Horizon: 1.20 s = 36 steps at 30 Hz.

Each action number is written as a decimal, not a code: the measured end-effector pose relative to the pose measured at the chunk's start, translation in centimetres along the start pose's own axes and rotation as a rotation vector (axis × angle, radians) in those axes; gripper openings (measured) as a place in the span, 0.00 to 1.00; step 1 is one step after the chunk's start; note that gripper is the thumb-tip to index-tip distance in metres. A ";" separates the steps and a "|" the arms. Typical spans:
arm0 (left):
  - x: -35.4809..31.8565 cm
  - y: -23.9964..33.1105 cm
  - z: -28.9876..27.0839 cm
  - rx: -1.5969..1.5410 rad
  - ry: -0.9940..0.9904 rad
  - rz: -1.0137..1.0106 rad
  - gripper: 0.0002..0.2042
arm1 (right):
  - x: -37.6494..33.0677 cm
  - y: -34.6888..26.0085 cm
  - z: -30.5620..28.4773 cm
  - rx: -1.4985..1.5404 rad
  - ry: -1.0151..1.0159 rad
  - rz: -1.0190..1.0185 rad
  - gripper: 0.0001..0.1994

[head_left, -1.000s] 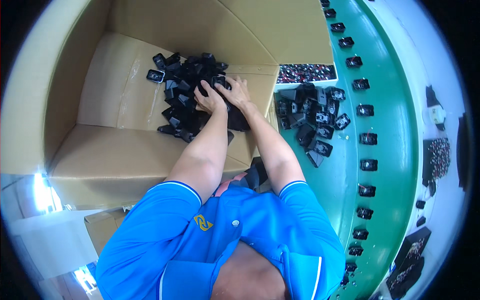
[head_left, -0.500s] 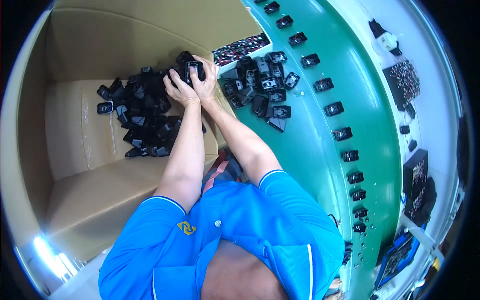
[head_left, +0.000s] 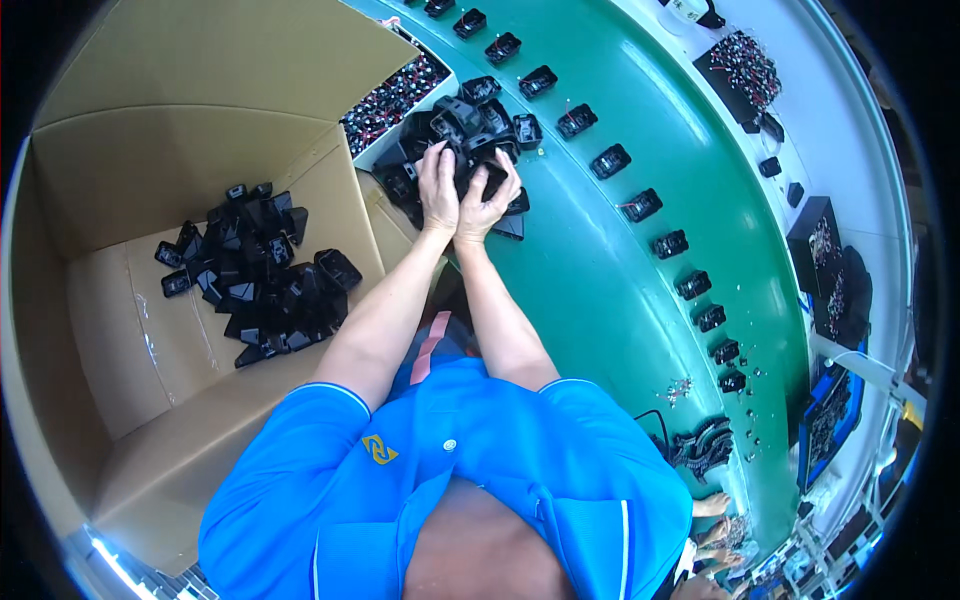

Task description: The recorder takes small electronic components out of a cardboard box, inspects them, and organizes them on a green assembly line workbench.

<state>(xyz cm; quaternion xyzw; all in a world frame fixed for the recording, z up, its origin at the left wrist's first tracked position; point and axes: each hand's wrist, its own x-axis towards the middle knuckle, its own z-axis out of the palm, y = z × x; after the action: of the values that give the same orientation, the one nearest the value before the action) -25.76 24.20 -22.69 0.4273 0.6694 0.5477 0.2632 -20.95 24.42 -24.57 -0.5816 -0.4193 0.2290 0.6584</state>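
clasping black casings point(head_left: 493, 182) between left hand point(head_left: 438, 190) and right hand point(head_left: 487, 205), with palms turned inward and wrists close together. bending fingers around dark plastic on both sides, with only a narrow space between the hands and casings filling it. cannot tell the exact count in the grip, nor the line between held casings and those of the pile point(head_left: 400, 178).

have that pile right at the grip: ahead of the fingertips, to the left of the left hand, and partly past the right hand. placed at the left edge of the green table point(head_left: 590, 330), just beside a white box point(head_left: 438, 98) full of small parts point(head_left: 400, 88).

have a carton point(head_left: 130, 160) to the left, open, with a second pile point(head_left: 270, 265) of casings on its floor, mostly toward its right wall, well apart from the hands.

to the right of the grip, spaced singly along the table in a curved row point(head_left: 611, 161) from the far edge down toward the near right corner, more casings. near that corner, a dark ribbed stack point(head_left: 703, 447), and below it a co-worker's hand point(head_left: 712, 505). beyond the table's right edge, a black tray point(head_left: 740, 85) heaped with small pieces.
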 end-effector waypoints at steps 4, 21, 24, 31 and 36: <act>-0.9 -0.6 2.2 0.068 -0.203 0.184 0.18 | 1.2 1.1 -3.2 -0.081 0.011 -0.005 0.19; 1.2 3.1 4.4 0.239 -0.536 0.401 0.15 | 5.3 1.7 -20.6 -0.325 -0.196 0.065 0.18; 4.7 6.9 0.5 0.193 -0.188 0.402 0.08 | 4.7 1.0 -22.8 -0.275 -0.160 0.090 0.17; 13.3 1.7 -17.2 0.366 0.916 0.349 0.11 | 1.8 -3.4 -17.1 -0.093 -0.401 -0.113 0.14; 9.2 -5.5 -24.5 0.751 1.361 -0.409 0.17 | -3.0 -6.5 -9.0 -0.018 -0.948 -0.165 0.28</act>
<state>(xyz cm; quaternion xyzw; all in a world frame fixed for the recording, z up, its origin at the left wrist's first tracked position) -51.99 19.52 -20.49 -0.0717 0.8876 0.3671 -0.2688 -16.41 15.41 -18.96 -0.3834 -0.7201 0.4123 0.4056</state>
